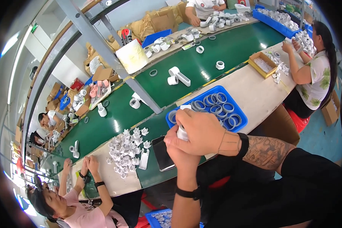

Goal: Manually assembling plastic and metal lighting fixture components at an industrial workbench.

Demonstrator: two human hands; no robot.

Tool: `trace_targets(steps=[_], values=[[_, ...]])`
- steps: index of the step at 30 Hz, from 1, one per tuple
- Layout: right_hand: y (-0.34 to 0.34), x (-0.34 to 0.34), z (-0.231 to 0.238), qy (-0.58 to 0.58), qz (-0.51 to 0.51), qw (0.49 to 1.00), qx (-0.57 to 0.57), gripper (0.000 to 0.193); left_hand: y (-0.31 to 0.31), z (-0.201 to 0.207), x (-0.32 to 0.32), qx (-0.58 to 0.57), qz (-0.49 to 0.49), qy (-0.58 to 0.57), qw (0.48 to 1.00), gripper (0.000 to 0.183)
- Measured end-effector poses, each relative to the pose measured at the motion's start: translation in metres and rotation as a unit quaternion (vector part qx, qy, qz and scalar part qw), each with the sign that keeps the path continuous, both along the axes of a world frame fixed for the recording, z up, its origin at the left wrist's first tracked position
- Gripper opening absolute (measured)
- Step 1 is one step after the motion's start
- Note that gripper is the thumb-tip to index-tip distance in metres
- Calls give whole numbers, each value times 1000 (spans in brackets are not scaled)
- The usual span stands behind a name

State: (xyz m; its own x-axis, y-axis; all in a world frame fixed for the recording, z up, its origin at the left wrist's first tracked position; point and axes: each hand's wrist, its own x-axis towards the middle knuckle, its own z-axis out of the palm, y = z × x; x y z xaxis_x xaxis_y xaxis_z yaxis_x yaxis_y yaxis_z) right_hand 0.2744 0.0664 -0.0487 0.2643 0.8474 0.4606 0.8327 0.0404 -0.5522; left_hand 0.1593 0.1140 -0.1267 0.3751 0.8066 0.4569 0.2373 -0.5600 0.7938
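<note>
My left hand (181,152) and my right hand (209,131) are closed together around a white plastic part (182,133). The right hand lies over the top, and the left wraps it from below. Most of the part is hidden by my fingers, so its full shape does not show. Just beyond my hands, a blue tray (244,121) holds several grey rings (218,109) and partly sits behind my right hand. A black phone-like slab (162,154) lies on the table left of my left hand.
White claw-shaped plastic pieces (125,150) are heaped at left, beside a flat white piece (144,159). A green conveyor belt (205,57) carries a white handled part (180,76) and loose rings. A metal post (114,57) rises beyond. Co-workers sit at left, right and across.
</note>
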Motion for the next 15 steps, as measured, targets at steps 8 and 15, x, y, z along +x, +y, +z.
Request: trace_targets(steps=[8, 15], values=[[22, 9, -36, 0, -44, 999, -26, 32, 16, 0, 7, 73, -28, 54, 996, 42], [29, 19, -30, -32, -61, 995, -77, 40, 29, -5, 22, 100, -49, 156, 981, 35]])
